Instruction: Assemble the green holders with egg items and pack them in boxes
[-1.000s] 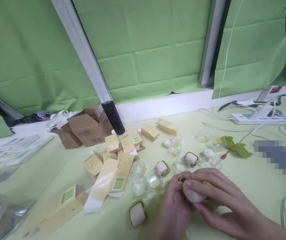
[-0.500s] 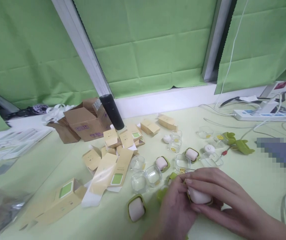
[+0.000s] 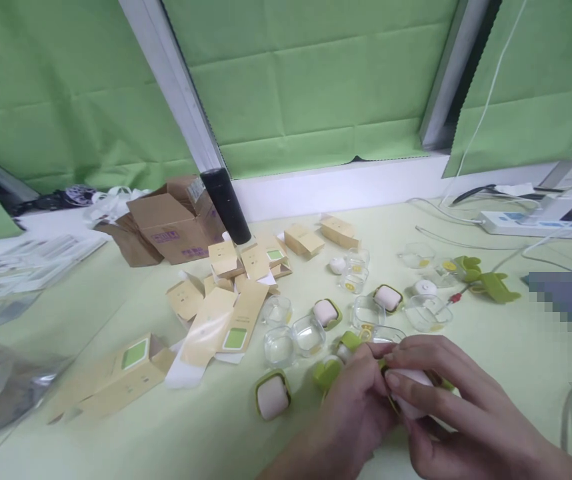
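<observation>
Both hands hold a small white rounded case with a green rim [image 3: 410, 405] above the lower right of the table. My left hand [image 3: 349, 417] is closed around its left side. From the right, my right hand [image 3: 471, 407] grips it with bent fingers, which hide much of it. Just left of the hands lie green pieces [image 3: 327, 373]. Similar white cases in green rims rest nearby: one [image 3: 273, 397] at the front, one [image 3: 326, 312] in the middle, one [image 3: 389, 298] farther back. Clear plastic shells [image 3: 309, 335] lie among them.
Opened tan cartons [image 3: 209, 327] are heaped left of the shells. Behind them stand a brown cardboard box [image 3: 171, 230] and a black cylinder [image 3: 226, 205]. A power strip [image 3: 506, 225] with cables lies at the back right. A clear plastic bag [image 3: 1, 387] is at the left edge.
The view has shifted slightly. My right fingers have changed their hold on the white case, which is now tilted more. Green pieces left of the hands show more clearly.
</observation>
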`<act>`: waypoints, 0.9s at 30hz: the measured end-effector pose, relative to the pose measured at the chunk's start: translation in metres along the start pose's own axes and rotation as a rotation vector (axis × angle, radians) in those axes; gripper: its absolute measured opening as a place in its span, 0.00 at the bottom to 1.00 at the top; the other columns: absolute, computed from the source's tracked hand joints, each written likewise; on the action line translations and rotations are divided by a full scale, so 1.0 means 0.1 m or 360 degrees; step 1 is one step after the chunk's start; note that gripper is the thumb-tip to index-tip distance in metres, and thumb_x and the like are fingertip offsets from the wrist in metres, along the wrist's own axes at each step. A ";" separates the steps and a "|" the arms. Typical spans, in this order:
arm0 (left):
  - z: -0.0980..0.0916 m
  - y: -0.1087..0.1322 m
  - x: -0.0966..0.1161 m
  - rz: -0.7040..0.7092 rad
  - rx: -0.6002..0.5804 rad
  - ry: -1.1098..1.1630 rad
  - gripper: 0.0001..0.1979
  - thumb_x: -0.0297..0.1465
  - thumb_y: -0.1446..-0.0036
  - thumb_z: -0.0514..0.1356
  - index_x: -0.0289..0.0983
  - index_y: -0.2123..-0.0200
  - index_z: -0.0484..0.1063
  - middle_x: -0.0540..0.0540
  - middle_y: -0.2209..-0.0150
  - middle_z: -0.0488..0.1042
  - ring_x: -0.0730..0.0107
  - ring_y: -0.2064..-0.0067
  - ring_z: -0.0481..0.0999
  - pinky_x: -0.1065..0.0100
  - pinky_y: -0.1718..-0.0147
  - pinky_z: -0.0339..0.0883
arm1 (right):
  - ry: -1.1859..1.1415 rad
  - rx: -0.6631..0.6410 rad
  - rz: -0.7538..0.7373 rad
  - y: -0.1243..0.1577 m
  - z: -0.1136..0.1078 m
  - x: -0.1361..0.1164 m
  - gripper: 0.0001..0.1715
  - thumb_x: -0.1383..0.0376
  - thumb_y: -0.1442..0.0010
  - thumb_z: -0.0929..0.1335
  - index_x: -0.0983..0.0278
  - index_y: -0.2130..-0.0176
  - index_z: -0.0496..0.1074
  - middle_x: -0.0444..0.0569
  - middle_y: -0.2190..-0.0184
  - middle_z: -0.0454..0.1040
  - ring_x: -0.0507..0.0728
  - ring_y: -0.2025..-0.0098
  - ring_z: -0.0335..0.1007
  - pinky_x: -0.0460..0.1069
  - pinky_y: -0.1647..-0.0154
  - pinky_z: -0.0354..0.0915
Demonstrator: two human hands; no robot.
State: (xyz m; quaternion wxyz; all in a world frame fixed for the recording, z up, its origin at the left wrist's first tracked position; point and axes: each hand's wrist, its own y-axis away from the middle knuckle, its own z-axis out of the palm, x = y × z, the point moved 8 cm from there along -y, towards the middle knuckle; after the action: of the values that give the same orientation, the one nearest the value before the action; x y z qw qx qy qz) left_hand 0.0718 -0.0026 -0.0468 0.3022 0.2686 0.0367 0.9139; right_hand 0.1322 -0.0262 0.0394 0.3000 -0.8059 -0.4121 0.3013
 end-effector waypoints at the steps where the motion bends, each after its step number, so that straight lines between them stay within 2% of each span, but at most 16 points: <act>1: 0.01 0.00 -0.01 -0.0012 -0.0022 -0.0014 0.05 0.27 0.51 0.59 0.35 0.68 0.70 0.50 0.69 0.66 0.74 0.67 0.65 0.73 0.64 0.58 | 0.0007 0.0008 0.0017 0.00 0.00 0.00 0.28 0.78 0.56 0.64 0.56 0.56 0.68 0.49 0.68 0.75 0.59 0.63 0.74 0.52 0.66 0.73; 5: 0.03 0.01 0.00 0.0010 -0.0043 0.0004 0.04 0.29 0.47 0.57 0.34 0.67 0.69 0.49 0.69 0.67 0.74 0.66 0.68 0.72 0.62 0.60 | 0.0023 0.0002 0.0031 -0.03 0.02 -0.04 0.24 0.78 0.55 0.63 0.60 0.59 0.70 0.50 0.68 0.73 0.59 0.64 0.72 0.51 0.68 0.73; 8: 0.02 0.01 0.01 0.0011 0.0021 -0.0035 0.07 0.30 0.47 0.56 0.34 0.64 0.68 0.47 0.68 0.70 0.69 0.63 0.71 0.69 0.60 0.61 | -0.0023 -0.0023 0.0042 -0.03 0.01 -0.01 0.21 0.78 0.52 0.63 0.63 0.59 0.71 0.52 0.67 0.71 0.57 0.66 0.72 0.49 0.70 0.73; 10: 0.07 0.02 0.04 0.0006 -0.0053 -0.0077 0.09 0.31 0.49 0.56 0.35 0.64 0.67 0.45 0.68 0.72 0.64 0.63 0.74 0.65 0.62 0.63 | -0.0104 -0.0140 0.0082 -0.01 0.02 0.08 0.23 0.77 0.49 0.64 0.63 0.54 0.70 0.53 0.62 0.71 0.58 0.61 0.73 0.48 0.67 0.74; 12: 0.12 0.04 0.12 0.0066 -0.0151 -0.0141 0.13 0.34 0.52 0.58 0.35 0.63 0.66 0.44 0.67 0.73 0.61 0.66 0.76 0.63 0.67 0.65 | -0.0196 -0.0252 0.0206 0.04 0.00 0.24 0.28 0.72 0.47 0.67 0.60 0.46 0.65 0.54 0.54 0.70 0.60 0.52 0.71 0.49 0.59 0.74; 14: 0.11 0.06 0.22 0.0158 -0.0099 -0.0299 0.17 0.35 0.53 0.62 0.36 0.60 0.64 0.44 0.62 0.74 0.63 0.69 0.77 0.65 0.72 0.66 | -0.0262 -0.0316 0.0348 0.07 -0.05 0.42 0.29 0.68 0.45 0.68 0.56 0.44 0.62 0.52 0.49 0.68 0.61 0.46 0.67 0.51 0.52 0.71; 16: 0.06 0.08 0.30 0.0231 0.0025 -0.0500 0.19 0.34 0.52 0.64 0.37 0.59 0.62 0.45 0.61 0.73 0.68 0.71 0.76 0.68 0.75 0.65 | -0.0295 -0.0355 0.0384 0.07 -0.10 0.51 0.25 0.67 0.43 0.68 0.54 0.47 0.64 0.49 0.50 0.70 0.59 0.47 0.68 0.51 0.49 0.70; 18: 0.05 0.09 0.30 0.0219 0.0046 -0.0623 0.20 0.35 0.50 0.64 0.37 0.58 0.59 0.48 0.66 0.72 0.70 0.72 0.75 0.70 0.76 0.66 | -0.0318 -0.0398 0.0336 0.05 -0.13 0.51 0.22 0.68 0.43 0.69 0.53 0.49 0.66 0.47 0.53 0.72 0.57 0.50 0.71 0.49 0.51 0.71; 20: 0.07 0.10 0.25 0.0169 -0.0027 -0.0700 0.24 0.35 0.51 0.66 0.37 0.57 0.56 0.51 0.72 0.71 0.71 0.71 0.74 0.71 0.75 0.66 | -0.0343 -0.0401 0.0287 0.01 -0.15 0.47 0.22 0.69 0.43 0.69 0.54 0.49 0.67 0.47 0.54 0.73 0.56 0.51 0.72 0.47 0.53 0.71; 24: 0.05 0.09 0.19 0.0169 -0.0030 -0.0822 0.29 0.29 0.55 0.69 0.41 0.56 0.53 0.54 0.70 0.69 0.79 0.71 0.70 0.75 0.73 0.66 | -0.0411 -0.0414 0.0223 -0.02 -0.16 0.43 0.19 0.71 0.43 0.69 0.56 0.52 0.70 0.46 0.57 0.76 0.54 0.55 0.74 0.45 0.57 0.72; 27: 0.02 0.05 0.17 0.0235 -0.0029 -0.0852 0.29 0.32 0.56 0.70 0.42 0.58 0.53 0.54 0.69 0.68 0.78 0.72 0.70 0.76 0.77 0.67 | -0.0473 -0.0440 0.0229 -0.03 -0.14 0.43 0.16 0.72 0.43 0.69 0.57 0.55 0.70 0.45 0.59 0.76 0.53 0.57 0.74 0.45 0.59 0.71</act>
State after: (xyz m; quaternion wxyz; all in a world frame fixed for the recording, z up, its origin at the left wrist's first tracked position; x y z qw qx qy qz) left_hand 0.0585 0.0027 -0.0361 0.2361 0.4996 -0.0724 0.8303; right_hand 0.1620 0.0085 0.0402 0.1003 -0.8133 -0.4307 0.3780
